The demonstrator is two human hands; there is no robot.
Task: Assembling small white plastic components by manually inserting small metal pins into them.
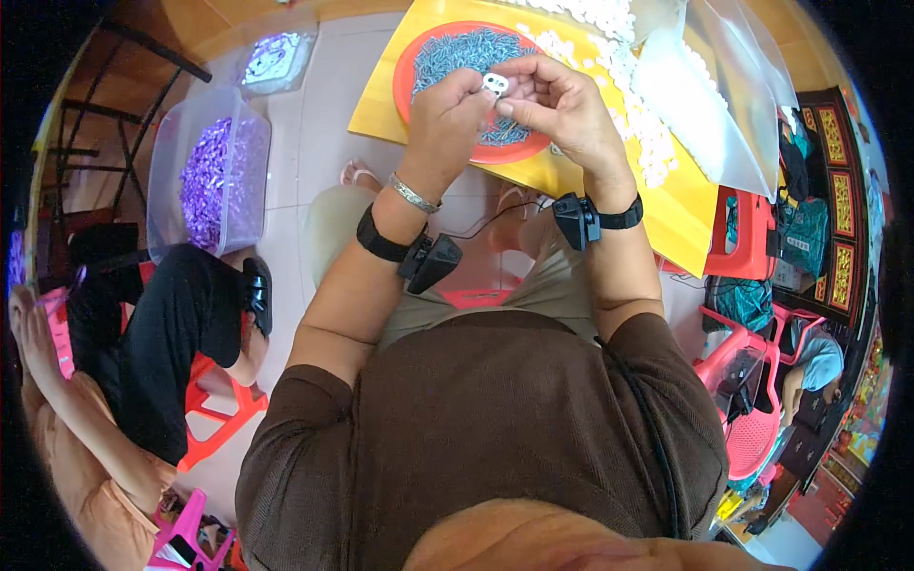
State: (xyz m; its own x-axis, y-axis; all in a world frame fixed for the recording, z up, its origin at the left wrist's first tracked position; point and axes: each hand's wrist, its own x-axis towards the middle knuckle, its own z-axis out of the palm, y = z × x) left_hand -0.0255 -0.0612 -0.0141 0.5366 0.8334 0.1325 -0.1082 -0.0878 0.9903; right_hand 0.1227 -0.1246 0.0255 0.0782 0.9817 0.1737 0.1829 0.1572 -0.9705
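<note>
My left hand [446, 124] is closed, pinching a small white plastic piece [494, 84] with dark holes in it. Close against that piece, my right hand [569, 107] has its thumb and fingertips drawn together. Whatever lies between those fingertips is too small to make out. Both hands are above an orange-red basin [404, 71] heaped with small grey-blue screws [462, 52]. Many loose white pieces [652, 143] are scattered over the yellow tabletop [681, 214] to the right of the basin.
A clear plastic tub [249, 190] of shiny purple pieces stands on the floor at left, with a clear bag [276, 59] beyond it. Another person [181, 333] sits at left. Red plastic stools [738, 238] stand at right, below a large clear plastic sheet [733, 105].
</note>
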